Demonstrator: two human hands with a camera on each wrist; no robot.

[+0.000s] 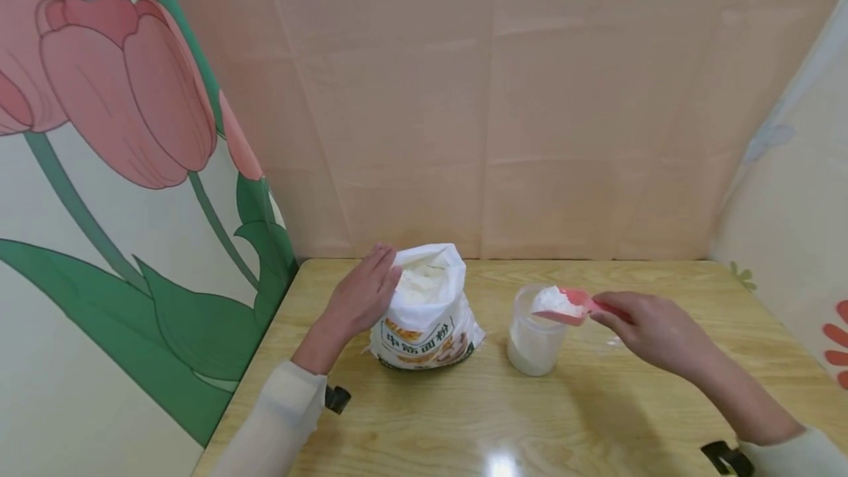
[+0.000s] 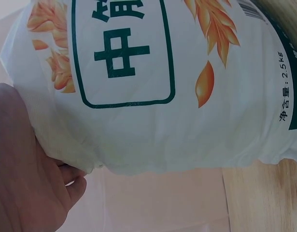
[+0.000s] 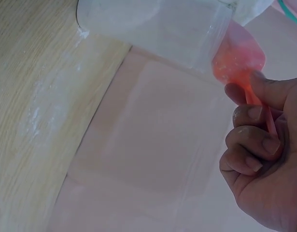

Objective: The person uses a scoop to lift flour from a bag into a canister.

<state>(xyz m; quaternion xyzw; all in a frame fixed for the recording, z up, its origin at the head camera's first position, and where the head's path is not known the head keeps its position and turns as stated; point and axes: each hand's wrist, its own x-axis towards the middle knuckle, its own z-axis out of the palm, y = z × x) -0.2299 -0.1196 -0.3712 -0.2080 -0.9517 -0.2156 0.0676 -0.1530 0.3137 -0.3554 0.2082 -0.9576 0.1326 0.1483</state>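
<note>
In the head view, an upright white flour bag [image 1: 430,330] stands with its top open and white flour [image 1: 424,284] inside. My left hand [image 1: 363,289] rests against its upper left side, fingers fairly straight. The left wrist view shows that hand [image 2: 30,179] at the edge of the printed bag [image 2: 138,130], part of its fingers hidden. My right hand [image 1: 652,326] grips the handle of a pink scoop [image 1: 573,315] heaped with flour, over the rim of a clear plastic container [image 1: 533,348] partly filled with flour. The right wrist view shows curled fingers round the scoop's [image 3: 240,53] handle.
The wooden table [image 1: 424,411] has a little spilled flour [image 3: 35,118] on it, seen in the right wrist view. A pinkish-brown sheet [image 1: 490,109] covers the back wall. The left wall [image 1: 126,79] carries painted tulips, and a pale wall [image 1: 795,241] stands at the right.
</note>
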